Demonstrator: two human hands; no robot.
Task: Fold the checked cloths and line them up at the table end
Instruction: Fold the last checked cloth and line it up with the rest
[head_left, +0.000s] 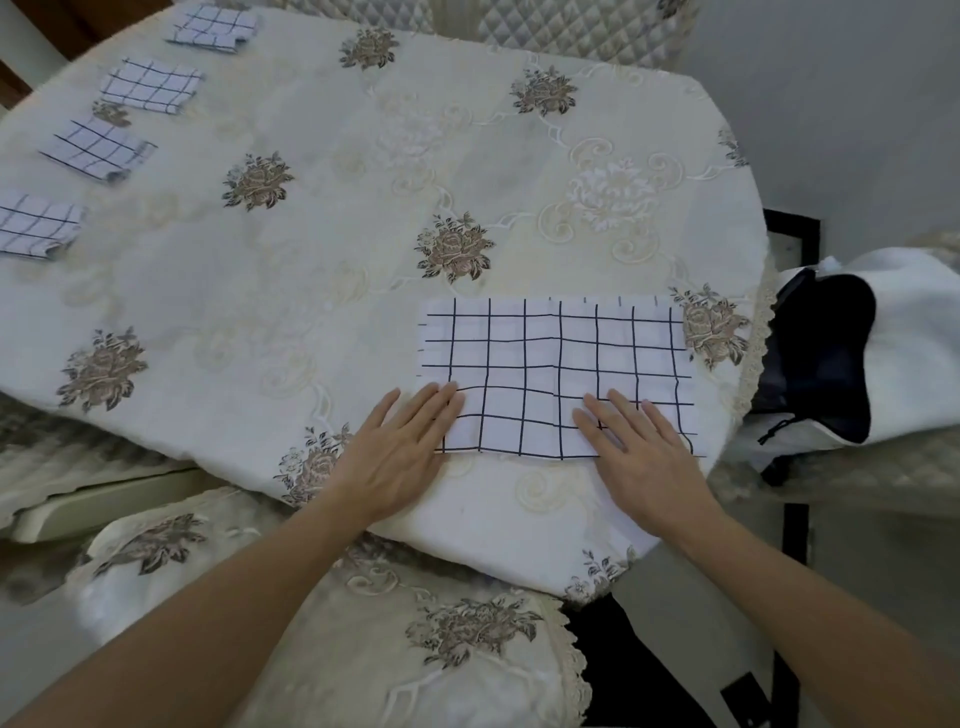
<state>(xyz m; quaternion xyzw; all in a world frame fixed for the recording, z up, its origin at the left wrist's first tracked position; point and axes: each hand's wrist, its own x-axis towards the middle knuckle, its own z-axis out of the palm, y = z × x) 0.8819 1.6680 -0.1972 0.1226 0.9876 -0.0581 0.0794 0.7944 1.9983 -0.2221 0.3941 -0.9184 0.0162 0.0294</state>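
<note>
Cloth (558, 374), white with a dark grid: flat on the table (337, 234) as a long rectangle, close to the near right edge, long side running left to right. Along its far side, a thin strip of a second layer peeking out. A few soft ripples across the middle.

Left hand (402, 447): palm down, fingers straight and close together, fingertips resting on the cloth's near left corner, heel on the tablecloth (519, 509) beside it. Nothing gripped.

Right hand (641, 447): palm down too, fingers straight and slightly spread, lying on the cloth's near right part, wrist past its near edge. Nothing pinched or curled round. Both hands well apart, bare forearms reaching in from below.

Folded cloths (150, 85): four small checked squares in a row along the table's far left end, spaced apart, none touching.

Tablecloth cream, with brown embroidered roses and pale scrollwork, hanging over the near edge.

Chair (363, 649) with a matching cover just below the table. Bag (909, 353), white with a dark open mouth, on a seat at the right. Quilted chair backs (571, 26) beyond the far side.
</note>
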